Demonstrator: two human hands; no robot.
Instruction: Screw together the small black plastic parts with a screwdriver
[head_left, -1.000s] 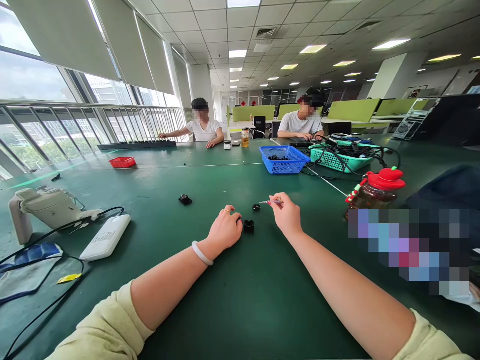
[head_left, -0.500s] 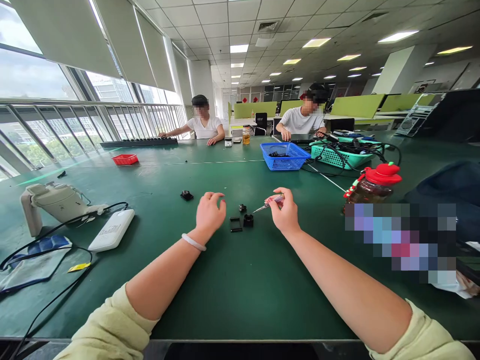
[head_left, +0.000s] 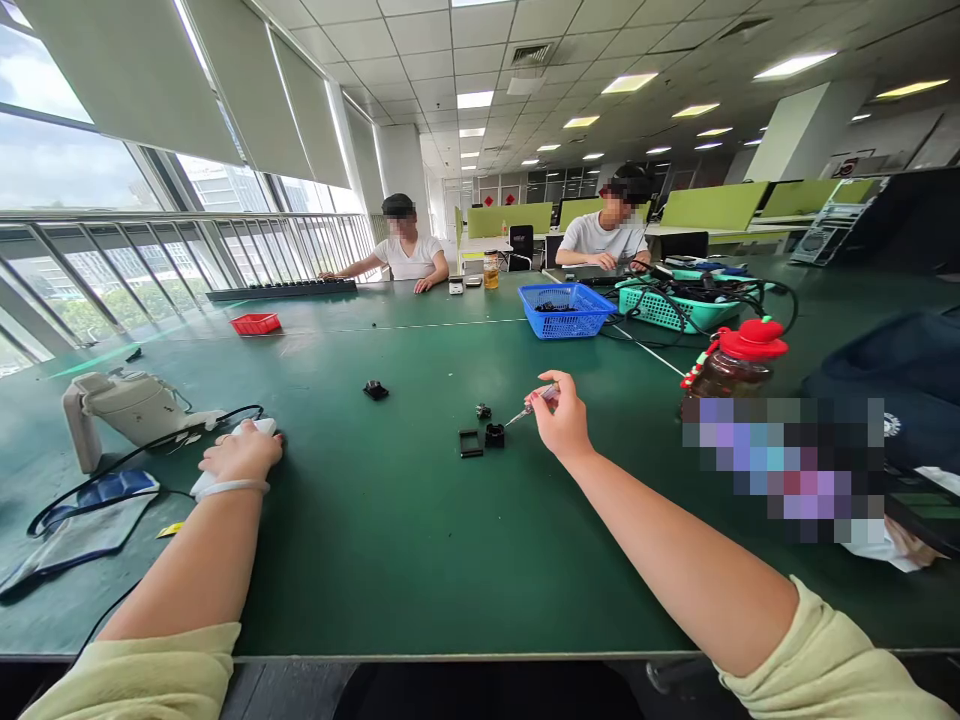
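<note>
My left hand (head_left: 241,455) lies over the white power bank (head_left: 265,426) on the left, its fingers wrapped round the sides and covering most of it. In my right hand (head_left: 562,420) is a small screwdriver (head_left: 521,413) with a thin metal shaft. Its tip points down and left, close to a small black housing (head_left: 495,435); I cannot tell whether they touch. Beside that housing lies a black rectangular frame (head_left: 470,443). Just behind them sits a small dark part (head_left: 483,411), and farther left another black piece (head_left: 376,390).
A blue basket (head_left: 566,310), a green basket of cables (head_left: 675,312) and a red-lidded bottle (head_left: 739,365) stand to the right. A red tray (head_left: 255,324), a white handled device (head_left: 131,405) and a cloth pouch (head_left: 90,530) are left. Two people sit across the green table (head_left: 390,580).
My left hand has moved from beside the small black parts, far left onto the power bank. My right hand stays nearly in place with the screwdriver. The view has shifted slightly.
</note>
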